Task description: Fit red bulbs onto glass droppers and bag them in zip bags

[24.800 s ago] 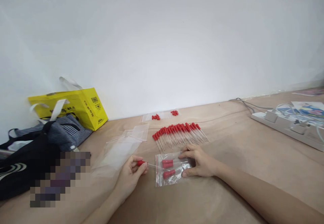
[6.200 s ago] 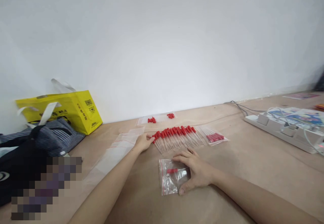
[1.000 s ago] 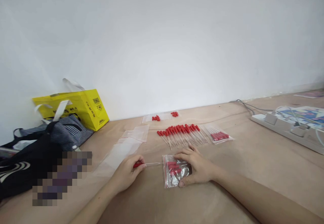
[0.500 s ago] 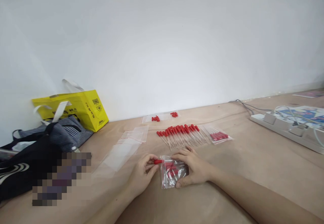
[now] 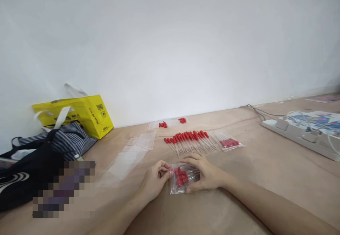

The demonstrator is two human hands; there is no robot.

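Note:
In front of me lies a clear zip-lock bag [image 5: 175,189] holding several glass droppers [image 5: 182,177] with red rubber bulbs, their bulbs toward the bag's mouth at the left. My left hand [image 5: 157,178] pinches at the upper corner of that mouth, its fingertips closed on the plastic. On the opposite side, my right hand [image 5: 204,173] grips the bag between its thumb below and fingers above. A fanned row of loose droppers [image 5: 186,141] lies just beyond my hands.
A filled bag of droppers [image 5: 230,143] lies right of the row. Empty zip-lock bags [image 5: 130,157] overlap at the left. Small red bulbs [image 5: 163,125] lie near the wall. Yellow bag [image 5: 98,118], dark bag [image 5: 29,171] and power strip [image 5: 300,139] flank the table.
The dropper that my left hand held by its red bulb at the bag's mouth has gone into the bag. My left fingers have moved right, up to the bag's edge.

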